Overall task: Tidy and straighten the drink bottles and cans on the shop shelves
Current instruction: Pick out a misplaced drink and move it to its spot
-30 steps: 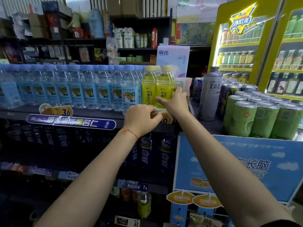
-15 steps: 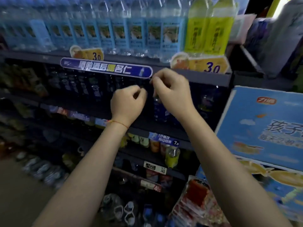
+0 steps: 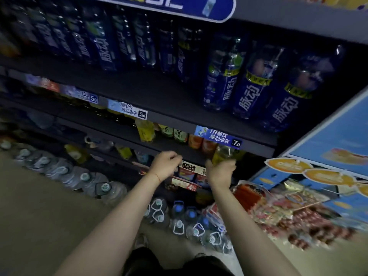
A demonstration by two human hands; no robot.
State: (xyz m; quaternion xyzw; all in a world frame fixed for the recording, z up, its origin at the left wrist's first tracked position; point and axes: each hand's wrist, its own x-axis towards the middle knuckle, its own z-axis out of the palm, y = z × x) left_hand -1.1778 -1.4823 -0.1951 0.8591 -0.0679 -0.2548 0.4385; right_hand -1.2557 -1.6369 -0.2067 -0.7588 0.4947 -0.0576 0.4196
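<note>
My right hand (image 3: 220,173) is shut around the lower part of a pale yellow drink bottle (image 3: 224,153) at the front of a dim lower shelf (image 3: 179,154), under the 7.0 price tag. My left hand (image 3: 165,165) hovers to the left at the same height, fingers curled in with nothing visible in them, beside a 4.00 price tag (image 3: 189,167). Behind them stand a yellow bottle (image 3: 145,130), green tea bottles (image 3: 174,134) and orange bottles (image 3: 196,141). On the shelf above, three large blue bottles (image 3: 253,86) stand at the right, with smaller blue ones (image 3: 103,42) in a row to the left.
Large water jugs (image 3: 91,181) line the floor under the shelves, with more jugs (image 3: 179,218) below my hands. A blue display stand (image 3: 328,144) with orange tags and a rack of red snack packets (image 3: 278,208) juts out on the right.
Both hands dropped from the top shelf's edge to the lower shelf and my view tilted down. My right hand took hold of the yellow bottle.
</note>
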